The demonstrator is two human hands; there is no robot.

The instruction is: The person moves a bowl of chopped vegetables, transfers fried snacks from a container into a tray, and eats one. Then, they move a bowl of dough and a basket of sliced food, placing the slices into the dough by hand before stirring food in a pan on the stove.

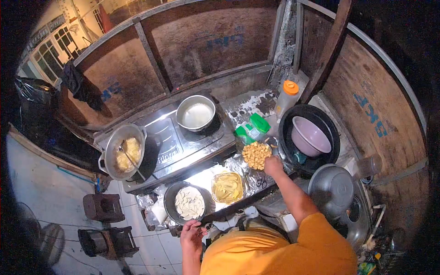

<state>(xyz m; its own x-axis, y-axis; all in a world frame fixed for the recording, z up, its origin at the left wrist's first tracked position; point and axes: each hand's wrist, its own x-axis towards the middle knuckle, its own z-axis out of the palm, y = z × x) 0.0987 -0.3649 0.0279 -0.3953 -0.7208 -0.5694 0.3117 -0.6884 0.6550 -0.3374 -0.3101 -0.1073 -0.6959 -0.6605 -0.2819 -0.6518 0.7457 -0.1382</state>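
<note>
At the front edge of the work surface, my left hand (192,233) is held loosely, fingers bent and slightly apart, with nothing visible in it. Just beyond it stands a dark bowl (167,206) of pale, flat slices (189,203). My right hand (273,166) is closed at the near right side of a heap of golden-brown cubed pieces (256,155); its fingertips are hidden, and what they grip cannot be made out. Between the hands lies a yellow basket (215,189) holding yellowish slices (228,187).
A pan (106,153) of frying food with a long utensil is on the stove's left (158,137); a pot (185,107) of liquid is behind. Right are a green-and-clear packet (257,126), an orange-lidded bottle (285,103), a purple bowl (311,133) in a black basin (286,123), and a grey lid-like dish (332,188).
</note>
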